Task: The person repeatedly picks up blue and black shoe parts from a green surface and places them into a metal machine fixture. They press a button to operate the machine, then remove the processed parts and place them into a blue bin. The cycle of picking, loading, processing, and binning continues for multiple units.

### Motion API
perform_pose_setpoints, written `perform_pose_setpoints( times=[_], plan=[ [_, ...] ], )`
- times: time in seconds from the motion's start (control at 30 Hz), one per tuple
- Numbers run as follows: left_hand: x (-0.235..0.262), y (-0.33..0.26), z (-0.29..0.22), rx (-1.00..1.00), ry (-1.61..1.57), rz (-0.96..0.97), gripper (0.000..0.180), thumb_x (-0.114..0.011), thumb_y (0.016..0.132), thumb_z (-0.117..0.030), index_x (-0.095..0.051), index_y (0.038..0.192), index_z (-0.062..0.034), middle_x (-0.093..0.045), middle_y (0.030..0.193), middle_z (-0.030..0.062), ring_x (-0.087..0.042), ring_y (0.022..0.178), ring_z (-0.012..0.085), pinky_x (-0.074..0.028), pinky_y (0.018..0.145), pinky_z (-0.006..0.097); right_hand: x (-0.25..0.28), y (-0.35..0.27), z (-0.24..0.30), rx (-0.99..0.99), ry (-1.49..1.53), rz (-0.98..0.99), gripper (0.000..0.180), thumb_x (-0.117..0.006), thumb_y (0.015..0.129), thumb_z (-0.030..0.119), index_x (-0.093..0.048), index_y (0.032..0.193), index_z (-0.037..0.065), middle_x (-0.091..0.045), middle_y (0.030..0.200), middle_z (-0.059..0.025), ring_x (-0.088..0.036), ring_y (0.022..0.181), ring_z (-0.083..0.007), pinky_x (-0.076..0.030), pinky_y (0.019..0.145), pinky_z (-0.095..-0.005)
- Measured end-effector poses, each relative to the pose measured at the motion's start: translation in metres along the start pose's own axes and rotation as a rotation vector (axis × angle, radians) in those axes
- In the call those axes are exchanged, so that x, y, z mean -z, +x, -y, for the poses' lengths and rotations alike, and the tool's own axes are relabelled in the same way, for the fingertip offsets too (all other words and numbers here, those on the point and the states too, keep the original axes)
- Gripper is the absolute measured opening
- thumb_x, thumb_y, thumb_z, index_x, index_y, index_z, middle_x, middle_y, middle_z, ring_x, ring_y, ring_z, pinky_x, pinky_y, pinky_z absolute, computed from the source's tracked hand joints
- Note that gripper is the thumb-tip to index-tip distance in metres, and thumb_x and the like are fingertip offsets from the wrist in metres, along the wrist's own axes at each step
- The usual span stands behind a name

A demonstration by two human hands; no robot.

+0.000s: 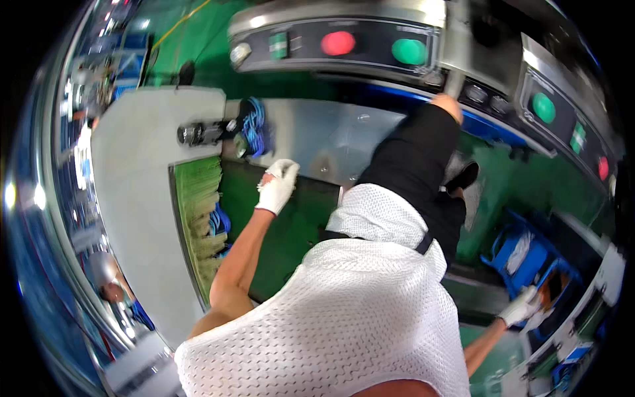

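My left hand (278, 186), in a white glove, hovers by the edge of a grey metal worktop, its fingers curled in with nothing showing in them. Just beyond it lies a blue, purple and black laced piece (253, 126) that looks like a shoe, beside a dark cylindrical fitting (200, 133). Far to the right, my gloved right hand (520, 306) reaches down to a blue bin (522, 255). A brown flat piece (554, 289) is next to its fingers. Blur hides whether those fingers grip anything.
Ahead stands a machine with a control panel (337, 43) bearing red and green buttons; a second panel (562, 112) is at right. Green bristles (198, 225) line an opening in the light grey bench (129, 178), with blue items behind them. Another person (112, 284) is at far left.
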State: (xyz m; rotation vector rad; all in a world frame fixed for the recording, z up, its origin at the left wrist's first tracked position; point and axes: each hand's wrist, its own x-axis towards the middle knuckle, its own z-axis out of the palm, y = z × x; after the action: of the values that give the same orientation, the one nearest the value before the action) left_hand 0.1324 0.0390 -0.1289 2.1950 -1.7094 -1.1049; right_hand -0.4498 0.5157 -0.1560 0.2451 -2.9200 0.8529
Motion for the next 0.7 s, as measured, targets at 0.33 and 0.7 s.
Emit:
perform_pose_setpoints(
  times=[0.33,0.7],
  plan=[
    [0.265,0.035,0.339,0.417,0.657,-0.411,0.046,-0.059,0.098,-0.039,-0.065,0.132,-0.009,-0.072,0.122,0.0238,-0.068,0.118,0.041,-0.053,0.098,0.053,-0.115,-0.015,0.093,0.415,-0.525,0.577,0.068,-0.064,0.102,0.05,-0.051,0.154,0.009,-0.061,0.149,-0.0216,-0.06,0.134,-0.0408,-0.045,0.112,-0.0444],
    [0.251,0.056,0.384,0.791,0.662,0.071,0.097,-0.065,0.083,-0.073,-0.054,0.152,-0.0051,-0.059,0.15,0.0246,-0.058,0.138,0.0401,-0.043,0.116,0.053,-0.084,0.149,0.143,0.476,-0.872,0.721,0.063,-0.065,0.101,0.044,-0.053,0.151,0.007,-0.064,0.144,-0.0203,-0.059,0.135,-0.038,-0.047,0.113,-0.0454]
  ],
)
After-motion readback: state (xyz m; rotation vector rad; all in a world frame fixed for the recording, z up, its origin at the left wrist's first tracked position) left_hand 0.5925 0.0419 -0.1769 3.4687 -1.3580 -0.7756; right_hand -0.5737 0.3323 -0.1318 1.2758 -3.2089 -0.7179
